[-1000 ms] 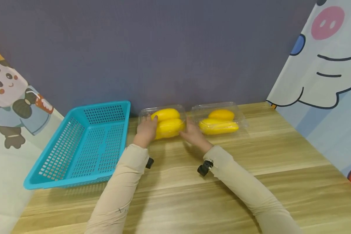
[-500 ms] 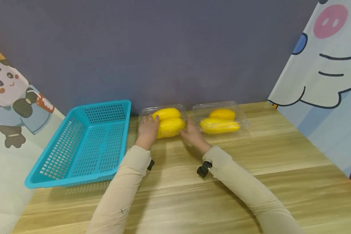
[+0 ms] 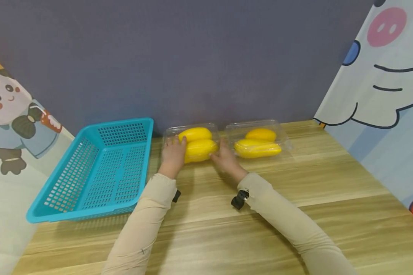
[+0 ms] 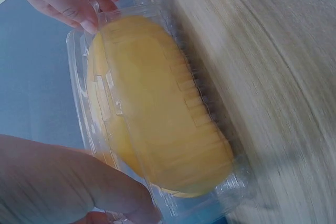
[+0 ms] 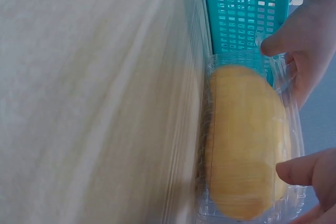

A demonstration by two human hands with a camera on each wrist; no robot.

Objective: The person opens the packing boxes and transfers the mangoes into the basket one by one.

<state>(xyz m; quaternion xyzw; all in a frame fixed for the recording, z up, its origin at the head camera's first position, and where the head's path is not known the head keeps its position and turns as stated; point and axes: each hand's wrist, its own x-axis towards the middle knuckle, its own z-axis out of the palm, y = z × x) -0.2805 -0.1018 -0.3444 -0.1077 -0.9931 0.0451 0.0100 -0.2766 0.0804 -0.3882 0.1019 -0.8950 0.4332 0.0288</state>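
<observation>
A clear plastic clamshell box (image 3: 210,126) with two yellow mangoes (image 3: 200,148) stands against the back wall. My left hand (image 3: 173,155) holds its left end; in the right wrist view that thumb (image 5: 273,44) lies on the near rim, fingers behind. The right hand (image 3: 226,159) grips the opposite end, its thumb (image 5: 294,170) over the front edge in the right wrist view. Through the plastic, the front mango (image 4: 152,98) fills most of the left wrist view, with the lid over it. My right fingertips (image 4: 86,23) pinch the box's corner at the top there.
A second clear clamshell box (image 3: 282,133) with two yellow mangoes (image 3: 256,148) stands just right of my right hand. A turquoise plastic basket (image 3: 89,217) stands at the left, close beside the held box. The grey wall (image 3: 227,57) borders the wooden table (image 3: 223,236) behind.
Both hands stay at the ends of the same box, with only tiny shifts of the fingers. The view itself sways slightly.
</observation>
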